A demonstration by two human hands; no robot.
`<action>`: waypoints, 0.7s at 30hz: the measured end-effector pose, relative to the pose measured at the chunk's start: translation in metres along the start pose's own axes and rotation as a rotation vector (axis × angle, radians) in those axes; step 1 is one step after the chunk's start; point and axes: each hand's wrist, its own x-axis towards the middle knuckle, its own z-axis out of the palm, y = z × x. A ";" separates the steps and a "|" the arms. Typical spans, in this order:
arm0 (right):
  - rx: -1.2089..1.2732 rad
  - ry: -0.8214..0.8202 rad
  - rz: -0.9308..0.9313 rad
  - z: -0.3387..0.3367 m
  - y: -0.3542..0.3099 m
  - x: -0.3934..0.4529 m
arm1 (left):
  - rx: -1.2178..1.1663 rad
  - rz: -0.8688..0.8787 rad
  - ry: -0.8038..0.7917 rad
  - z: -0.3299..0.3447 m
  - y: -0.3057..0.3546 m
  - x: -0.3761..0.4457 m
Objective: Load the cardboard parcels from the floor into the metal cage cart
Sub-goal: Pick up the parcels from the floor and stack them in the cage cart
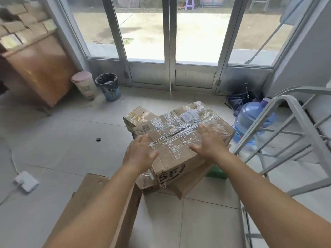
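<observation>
Cardboard parcel (pixel 179 140) lies taped on the floor; left hand (pixel 140 153) and right hand (pixel 209 142) above it, fingers spread.

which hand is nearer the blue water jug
Right. The right hand hovers over the taped parcel on the side toward the water jug; the left hand is at the parcel's far side.

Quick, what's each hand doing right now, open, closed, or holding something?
Left hand: open, fingers spread at the taped cardboard parcel's near-left edge, holding nothing.
Right hand: open, over the parcel's top, holding nothing.
</observation>
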 end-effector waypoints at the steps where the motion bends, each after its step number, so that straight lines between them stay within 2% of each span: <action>1: -0.004 -0.011 -0.004 0.004 0.001 0.010 | -0.007 -0.016 -0.002 0.003 -0.004 0.007; 9: -0.008 -0.114 -0.041 0.021 0.035 0.095 | -0.069 -0.188 0.011 0.039 -0.004 0.073; 14: 0.027 -0.195 -0.071 0.025 0.074 0.173 | -0.118 -0.379 0.046 0.066 0.010 0.123; 21: 0.053 -0.258 -0.018 0.039 0.136 0.264 | -0.188 -0.646 0.037 0.118 0.020 0.174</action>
